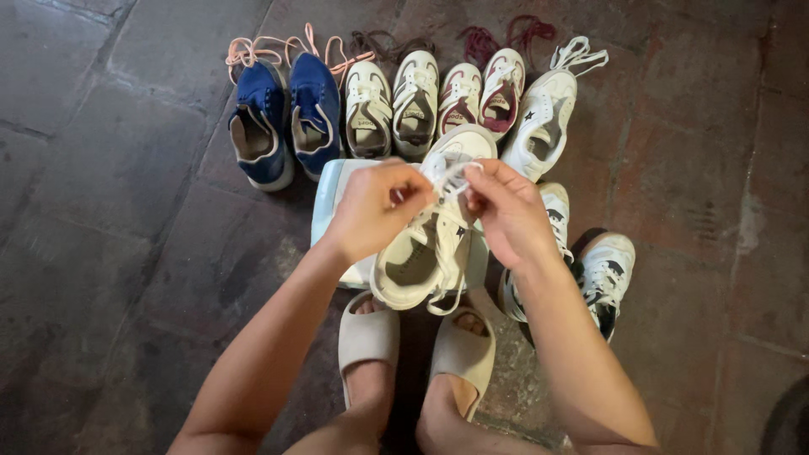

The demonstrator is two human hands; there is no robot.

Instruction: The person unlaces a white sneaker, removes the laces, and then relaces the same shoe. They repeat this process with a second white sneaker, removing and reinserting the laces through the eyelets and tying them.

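Bare forearms reach down over a pair of beige slides (415,345) on a worn stone floor (109,194), where a person bends over a row of shoes. A pale blue box or stool (330,195) sits just beyond the feet and carries the white sneaker (425,244) now in hand, its heel toward the camera and its toe pointing at the row. The left hand (371,209) and the right hand (506,211) meet over the tongue, each with fingers pinched on a white lace (451,181) near the top eyelets; whether it is being threaded in or drawn out cannot be told. Behind, a pair of blue sneakers (286,122) lies with pink laces (278,49) pulled free and heaped at the toes, a brown-trimmed white pair (392,105) has its brown laces (383,40) loose beside it, and a maroon-trimmed pair (480,97) sits below maroon laces (506,34). One white sneaker with a star (539,122) has its lace trailing. Two black-and-white sneakers (594,270) to the right appear laced. By this look, three pairs stand unlaced, and the rest remain to be handled.
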